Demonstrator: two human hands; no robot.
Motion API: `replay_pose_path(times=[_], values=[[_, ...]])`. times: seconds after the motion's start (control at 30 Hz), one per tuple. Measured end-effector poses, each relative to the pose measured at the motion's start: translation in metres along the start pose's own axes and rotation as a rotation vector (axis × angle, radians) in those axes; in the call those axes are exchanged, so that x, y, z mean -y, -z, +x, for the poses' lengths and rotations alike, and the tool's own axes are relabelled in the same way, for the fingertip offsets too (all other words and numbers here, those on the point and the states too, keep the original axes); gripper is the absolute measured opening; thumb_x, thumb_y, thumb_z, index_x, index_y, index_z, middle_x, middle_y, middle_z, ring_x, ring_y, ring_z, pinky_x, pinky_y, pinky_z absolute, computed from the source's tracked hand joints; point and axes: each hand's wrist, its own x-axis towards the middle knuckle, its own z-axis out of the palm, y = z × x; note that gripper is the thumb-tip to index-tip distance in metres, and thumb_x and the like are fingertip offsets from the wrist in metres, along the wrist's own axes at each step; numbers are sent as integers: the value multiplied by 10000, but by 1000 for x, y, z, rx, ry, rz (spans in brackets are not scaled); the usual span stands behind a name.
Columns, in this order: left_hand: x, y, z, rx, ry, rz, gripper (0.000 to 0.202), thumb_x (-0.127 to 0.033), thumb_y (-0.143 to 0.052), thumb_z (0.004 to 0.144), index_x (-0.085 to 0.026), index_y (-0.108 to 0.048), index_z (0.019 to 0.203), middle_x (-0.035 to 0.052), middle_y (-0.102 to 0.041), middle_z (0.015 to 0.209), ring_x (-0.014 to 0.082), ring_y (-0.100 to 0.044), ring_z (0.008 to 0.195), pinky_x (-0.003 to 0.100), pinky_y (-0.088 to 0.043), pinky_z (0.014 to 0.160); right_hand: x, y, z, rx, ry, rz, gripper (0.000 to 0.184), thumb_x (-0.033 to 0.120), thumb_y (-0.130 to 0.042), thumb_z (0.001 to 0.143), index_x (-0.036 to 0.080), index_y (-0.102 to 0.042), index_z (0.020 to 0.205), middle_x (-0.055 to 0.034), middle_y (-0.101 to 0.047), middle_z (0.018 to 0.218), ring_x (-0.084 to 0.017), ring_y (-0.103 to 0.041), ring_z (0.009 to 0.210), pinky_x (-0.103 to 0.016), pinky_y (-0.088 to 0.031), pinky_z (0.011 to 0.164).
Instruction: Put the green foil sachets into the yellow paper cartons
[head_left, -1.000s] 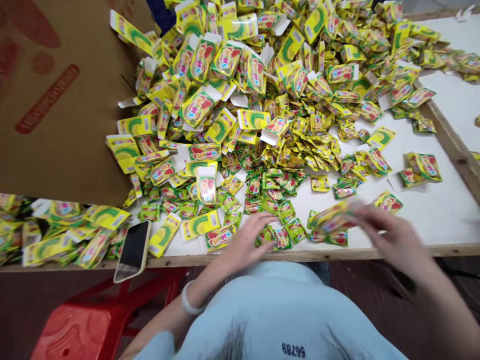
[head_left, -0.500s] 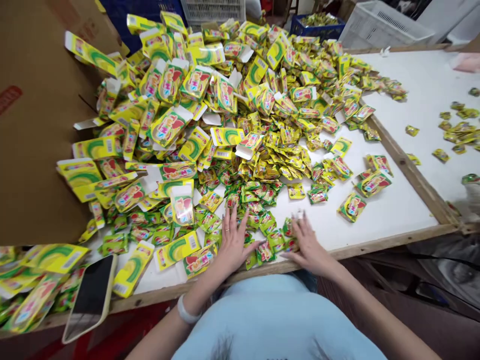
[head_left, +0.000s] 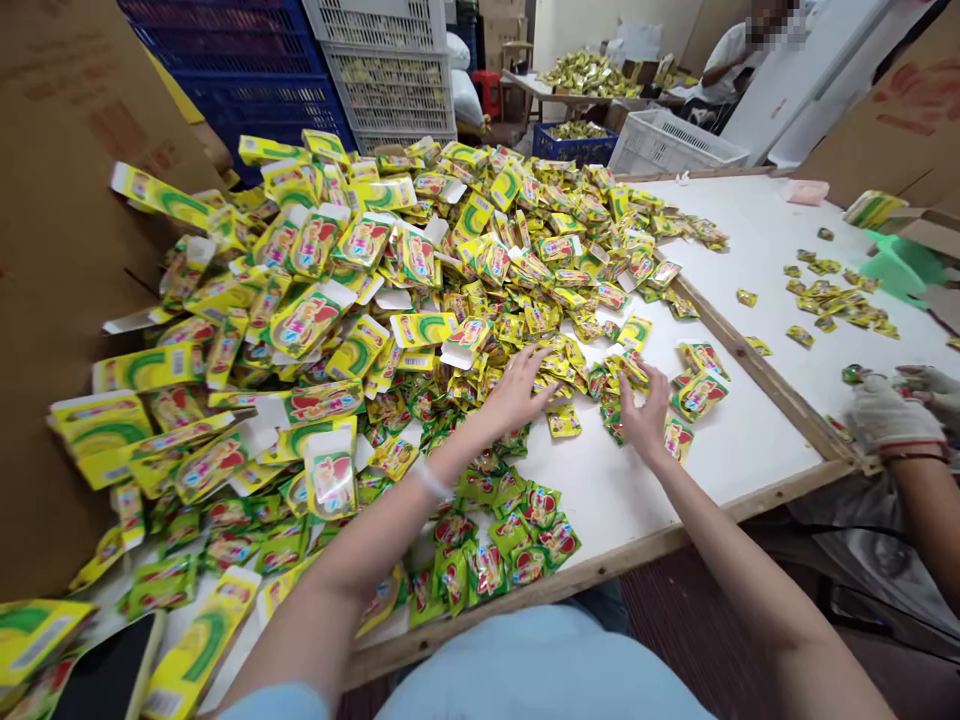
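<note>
1. The left hand (head_left: 517,392) is lying palm down with its fingers spread, resting on the near edge of the heap of yellow packets (head_left: 574,325) towards the middle of the table (head_left: 712,460).
2. The right hand (head_left: 645,415) is hovering just beside it, fingers parted and half curled over a few of the same yellow packets. I cannot tell whether it is gripping one.
3. A pale bracelet (head_left: 435,483) is sitting on the left wrist.
4. The yellow packets are spilling from the centre of the table towards the wooden rail (head_left: 757,365) on the right, with a few lying loose between the hands.
5. A patch of green packets (head_left: 510,545) is lying under the left forearm, close to the near edge of the table.
6. Larger yellow boxes (head_left: 307,318), some with open white flaps, are piling up on the left and far side of the heap.
7. A brown cardboard sheet (head_left: 45,300) is leaning against the left side of the pile.
8. A phone (head_left: 112,680) is lying face up at the bottom left corner, among the boxes.
9. Beyond the rail, more packets (head_left: 832,295) are lying scattered on a second white table (head_left: 757,235).
10. Another person's gloved hand (head_left: 889,415) is resting at the near end of that table.
11. Blue and white crates (head_left: 390,60) are standing stacked behind the heap.
</note>
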Motion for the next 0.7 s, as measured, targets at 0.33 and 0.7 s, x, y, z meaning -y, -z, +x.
replay_pose_path(times=[0.33, 0.7], values=[[46, -4, 98, 20, 129, 290, 622, -457, -501, 932, -158, -445, 1474, 149, -295, 1617, 389, -37, 1519, 622, 39, 1189, -38, -14, 61, 191, -233, -177, 806, 688, -254, 943, 98, -383, 1477, -247, -426, 1488, -400, -245, 1459, -631, -139, 1164], [41, 12, 28, 360, -225, 328, 343, -354, -575, 888, -233, -685, 1189, 80, -630, 1343, 295, -436, 1367, 487, -249, 1199, 2, -28, 34, 644, 35, 22, 592, 775, -489, 818, 309, -758, 1066, -42, -742, 1127, -322, -603, 1190, -493, -414, 1077]])
